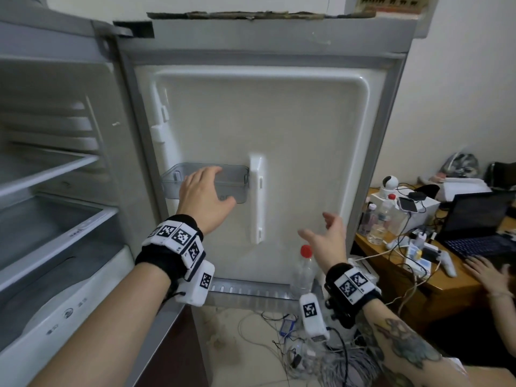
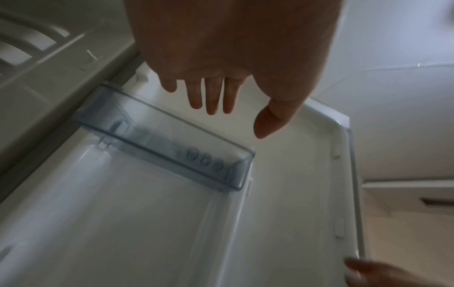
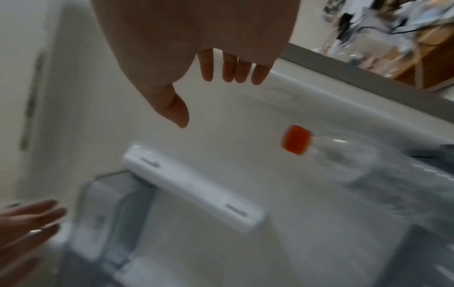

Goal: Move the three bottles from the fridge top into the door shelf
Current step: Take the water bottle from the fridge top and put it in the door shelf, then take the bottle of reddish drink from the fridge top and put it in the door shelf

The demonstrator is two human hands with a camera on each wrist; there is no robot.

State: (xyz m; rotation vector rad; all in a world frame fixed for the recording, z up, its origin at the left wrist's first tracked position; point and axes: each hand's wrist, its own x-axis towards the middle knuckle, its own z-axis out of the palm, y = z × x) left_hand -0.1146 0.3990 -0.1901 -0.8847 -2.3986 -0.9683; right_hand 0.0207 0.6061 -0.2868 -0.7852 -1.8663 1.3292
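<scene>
Fridge door [image 1: 279, 129] open, cluttered wooden surface [image 1: 435, 277] beside it.
Left hand [image 1: 202, 191] and right hand [image 1: 328, 236] spread, empty; red-capped bottle [image 1: 303, 270] upright in bottom door shelf [image 1: 251, 290].

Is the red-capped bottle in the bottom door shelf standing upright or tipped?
Upright: the red-capped bottle stands in the bottom door shelf, cap on top, and neither hand touches it.

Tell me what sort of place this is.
Probably a room at home doubling as a workspace: an open fridge with a bottle in its door, beside a cluttered wooden desk holding a laptop.
</scene>
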